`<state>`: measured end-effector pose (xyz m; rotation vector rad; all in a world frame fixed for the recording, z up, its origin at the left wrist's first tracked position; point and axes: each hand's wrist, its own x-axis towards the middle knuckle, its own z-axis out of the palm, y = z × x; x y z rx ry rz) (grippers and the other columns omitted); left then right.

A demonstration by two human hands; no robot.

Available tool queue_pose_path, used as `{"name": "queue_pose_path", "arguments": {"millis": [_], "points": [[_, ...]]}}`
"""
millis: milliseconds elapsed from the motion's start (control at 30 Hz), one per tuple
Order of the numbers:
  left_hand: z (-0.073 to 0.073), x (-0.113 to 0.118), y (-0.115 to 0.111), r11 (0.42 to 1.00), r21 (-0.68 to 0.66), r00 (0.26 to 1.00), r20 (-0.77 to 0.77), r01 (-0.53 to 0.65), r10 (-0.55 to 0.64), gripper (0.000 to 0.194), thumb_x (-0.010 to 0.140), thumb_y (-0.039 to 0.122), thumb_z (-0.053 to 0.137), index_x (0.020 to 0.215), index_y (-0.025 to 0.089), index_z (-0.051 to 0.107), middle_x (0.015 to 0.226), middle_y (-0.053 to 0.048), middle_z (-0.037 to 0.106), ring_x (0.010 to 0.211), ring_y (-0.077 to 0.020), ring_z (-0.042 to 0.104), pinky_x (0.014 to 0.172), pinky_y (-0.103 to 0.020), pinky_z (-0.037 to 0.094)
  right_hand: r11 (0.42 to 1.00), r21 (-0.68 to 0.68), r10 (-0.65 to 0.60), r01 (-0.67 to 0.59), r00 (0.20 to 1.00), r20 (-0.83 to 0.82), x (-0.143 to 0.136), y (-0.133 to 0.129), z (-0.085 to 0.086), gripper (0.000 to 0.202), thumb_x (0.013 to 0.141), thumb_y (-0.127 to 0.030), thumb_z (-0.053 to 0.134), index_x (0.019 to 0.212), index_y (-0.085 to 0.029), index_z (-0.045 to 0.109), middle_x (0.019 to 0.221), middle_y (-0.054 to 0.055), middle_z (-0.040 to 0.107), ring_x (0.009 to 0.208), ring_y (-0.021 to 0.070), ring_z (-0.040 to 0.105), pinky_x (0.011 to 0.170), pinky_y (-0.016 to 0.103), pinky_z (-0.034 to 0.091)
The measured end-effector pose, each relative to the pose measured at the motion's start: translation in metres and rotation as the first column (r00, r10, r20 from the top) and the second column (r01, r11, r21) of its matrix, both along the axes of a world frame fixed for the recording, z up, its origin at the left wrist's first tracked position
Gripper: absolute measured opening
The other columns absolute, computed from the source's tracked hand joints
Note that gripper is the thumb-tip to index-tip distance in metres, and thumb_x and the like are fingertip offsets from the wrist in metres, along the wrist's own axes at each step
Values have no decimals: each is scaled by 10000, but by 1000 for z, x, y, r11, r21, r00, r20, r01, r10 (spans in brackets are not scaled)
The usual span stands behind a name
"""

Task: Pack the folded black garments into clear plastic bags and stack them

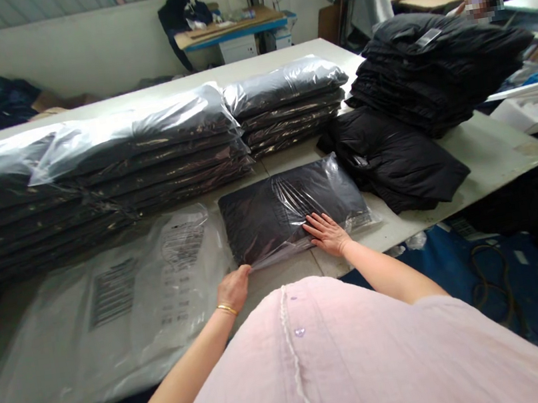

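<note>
Black bagged garment (261, 219) is lying along the tabletop's (489, 152) near edge; left hand (233, 289) is pinching its near-left corner, right hand (329, 236) is pressing flat.

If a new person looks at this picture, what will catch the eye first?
Probably the shiny stacks of bagged black garments along the table's far side. Next, the unbagged black pile at the right. Nearer, the right hand lies flat on one bagged garment, while the left hand pinches its corner.

Pretty bright glare on the plastic-wrapped stacks (138, 137), tbh; right of them, background's kinda blurry.
</note>
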<state>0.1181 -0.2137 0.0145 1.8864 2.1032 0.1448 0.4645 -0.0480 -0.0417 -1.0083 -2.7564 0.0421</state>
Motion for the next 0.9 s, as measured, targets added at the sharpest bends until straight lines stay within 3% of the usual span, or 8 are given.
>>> {"name": "queue_pose_path", "arguments": {"millis": [167,400,633,900], "points": [[-4,-1,6,995,-54,997,15,-80,81,314,952,324,366,1146,279,608,1038,-12,727,904,-177,670,784,-259,461,1000,-2,-22,22,1000,12,-1,-1,1,596,953,-391,473,1508,-275,289,1603,18,158,1483,221,77,1204,469,114],[-2,-21,-5,987,-97,989,-70,127,-134,305,806,183,484,1006,265,699,1017,-37,734,928,-222,670,832,-312,484,999,6,-33,33,999,15,-2,-3,0,607,949,-390,483,1511,-278,282,1601,15,168,1483,221,81,1203,462,117],[1,-31,-20,995,97,1000,-26,10,-8,382,857,179,418,1114,247,692,1141,-51,711,1047,-238,646,957,-366,469,999,-6,-36,37,999,13,-1,-3,-2,606,952,-392,474,1513,-289,269,1603,7,145,1482,218,85,1205,462,115],[-11,-39,-33,947,314,980,201,-65,0,306,911,291,423,954,246,723,1268,-48,642,1169,-216,578,1015,-386,459,999,0,-50,50,999,9,-1,-6,0,612,949,-393,474,1515,-291,265,1602,3,145,1484,222,73,1206,478,93]]}}
